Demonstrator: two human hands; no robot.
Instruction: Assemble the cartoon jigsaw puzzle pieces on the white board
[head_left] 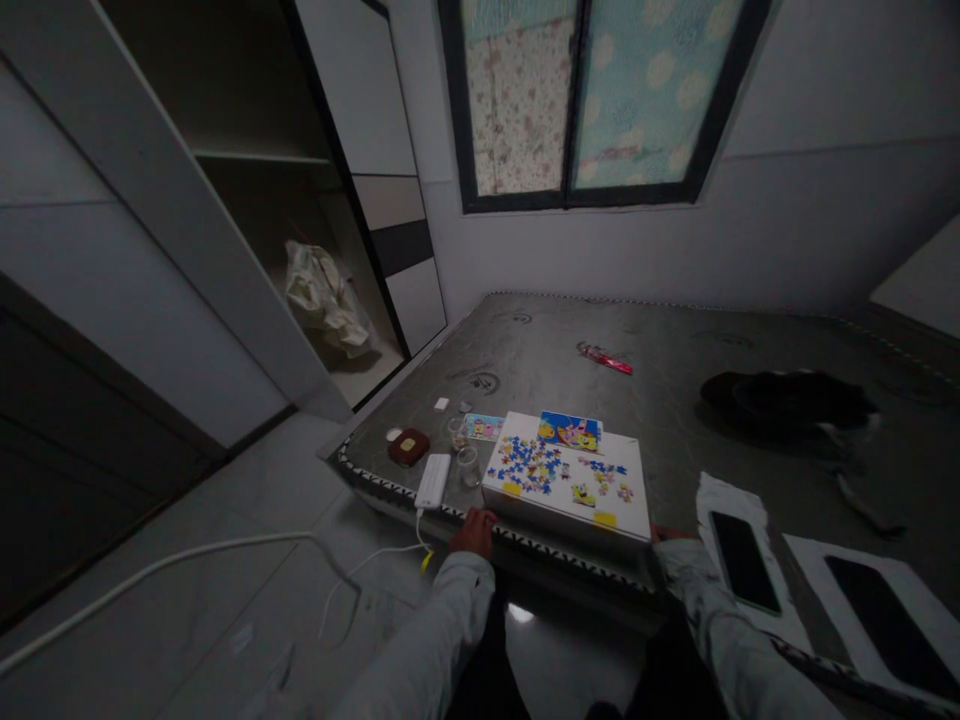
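Note:
A white box lies flat near the front edge of the mattress, with puzzle pieces on top. Many loose blue and yellow pieces form a pile on its left half. Small joined sections, one a yellow cartoon figure, lie further right. A picture card rests at the box's back edge. My left hand is beside the front left corner, fingers curled; anything inside them is hidden. By the front right corner is my right hand, its fingers mostly hidden.
Left of the box are a clear cup, a white power bank with a cable, and a brown case. Two phones on white sheets lie at right. A red wrapper and dark bag lie further back.

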